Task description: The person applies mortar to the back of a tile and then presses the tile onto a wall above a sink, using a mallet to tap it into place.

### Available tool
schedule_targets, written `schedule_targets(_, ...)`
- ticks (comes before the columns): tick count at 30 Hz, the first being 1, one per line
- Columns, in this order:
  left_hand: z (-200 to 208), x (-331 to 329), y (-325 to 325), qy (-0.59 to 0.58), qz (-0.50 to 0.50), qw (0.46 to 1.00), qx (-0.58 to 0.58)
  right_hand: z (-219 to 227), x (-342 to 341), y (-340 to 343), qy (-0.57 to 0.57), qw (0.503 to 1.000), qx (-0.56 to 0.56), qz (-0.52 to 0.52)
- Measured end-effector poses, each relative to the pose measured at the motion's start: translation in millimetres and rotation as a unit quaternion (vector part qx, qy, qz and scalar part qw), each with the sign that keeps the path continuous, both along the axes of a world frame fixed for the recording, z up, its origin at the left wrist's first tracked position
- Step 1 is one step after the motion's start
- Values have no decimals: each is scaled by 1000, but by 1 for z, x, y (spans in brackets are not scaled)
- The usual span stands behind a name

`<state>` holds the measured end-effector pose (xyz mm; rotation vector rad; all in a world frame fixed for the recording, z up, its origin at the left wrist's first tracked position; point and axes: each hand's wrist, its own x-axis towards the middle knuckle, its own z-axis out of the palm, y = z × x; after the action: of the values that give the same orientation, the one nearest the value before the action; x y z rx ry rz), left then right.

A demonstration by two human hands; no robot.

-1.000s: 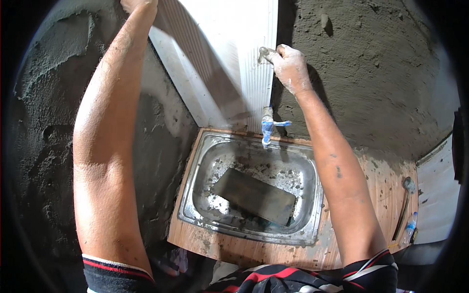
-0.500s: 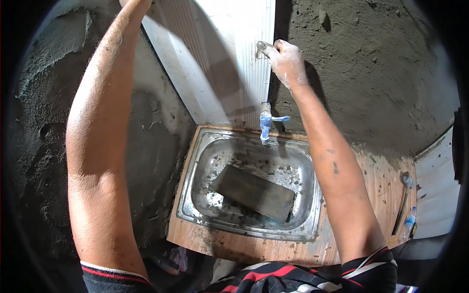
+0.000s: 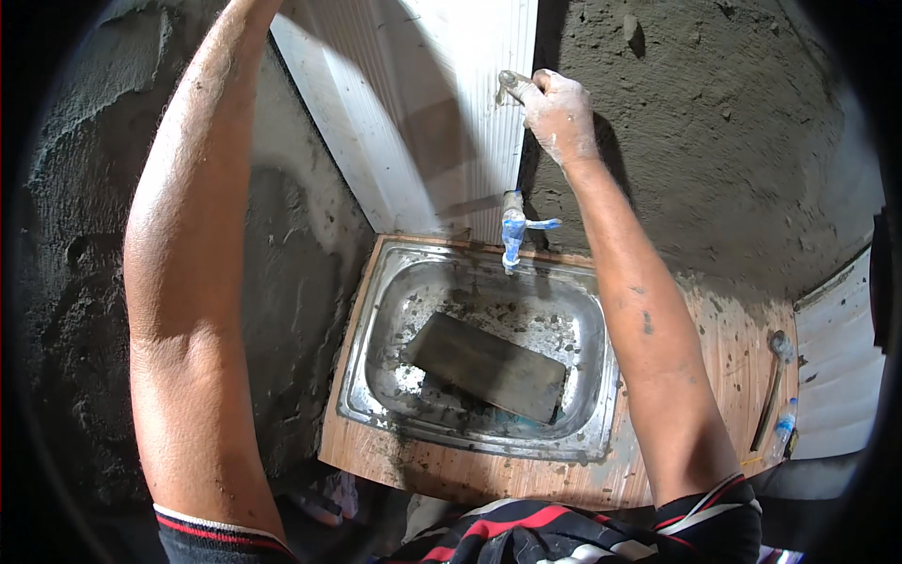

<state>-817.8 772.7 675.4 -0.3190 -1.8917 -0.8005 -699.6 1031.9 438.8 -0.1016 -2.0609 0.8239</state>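
Note:
A long white ribbed panel [image 3: 479,122] stands upright in the corner behind the sink. My right hand [image 3: 561,117] is closed at its right edge, the grey-smeared thumb lying on the panel's face and the other fingers partly hidden. Pale dust coats that hand. My left forearm [image 3: 193,226] reaches up along the left side, and its hand is beyond the top of the picture. Below the panel, a blue-and-white smeared tap [image 3: 513,230] sticks out above a steel sink [image 3: 376,282]. A flat dark rectangular board [image 3: 489,365] lies tilted in the sink basin.
The wood-patterned counter [image 3: 723,376] around the sink is spattered with mortar. On its right lie a long-handled metal tool [image 3: 772,390] and a clear plastic bottle [image 3: 784,430]. Rough grey plastered walls [image 3: 695,141] rise on both sides. A pale sheet [image 3: 836,357] stands at the far right.
My right hand and the panel's edge have shifted very slightly right and up in the picture. My left hand's last visible bit has slipped out past the top edge.

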Motion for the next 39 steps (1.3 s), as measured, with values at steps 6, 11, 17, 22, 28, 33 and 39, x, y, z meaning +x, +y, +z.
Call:
schedule_targets(6,6,-4,5,-2,56,997,-60,2,1,-4,0,1000,-7,-5)
schedule_targets(11,3,1,8,4,9,998,-59,6,6,-11,-16,999,-34,-3)
schedule_targets(17,-11,28,7,-29,-78,995,-48,-5,12,-5,-11,998,-57,33)
schedule_targets(22,-5,37,5,-49,-19,992,-116,-38,16,4,-213,977,-15,8)
schedule_targets(28,-2,32,5,-72,-10,991,-115,-64,13,3,-197,979,54,-11)
schedule_targets(33,3,31,5,-46,-11,989,-140,-68,13,2,-162,985,67,-6)
schedule_targets(39,5,45,5,-85,-50,987,-124,-70,15,1,-136,989,56,1)
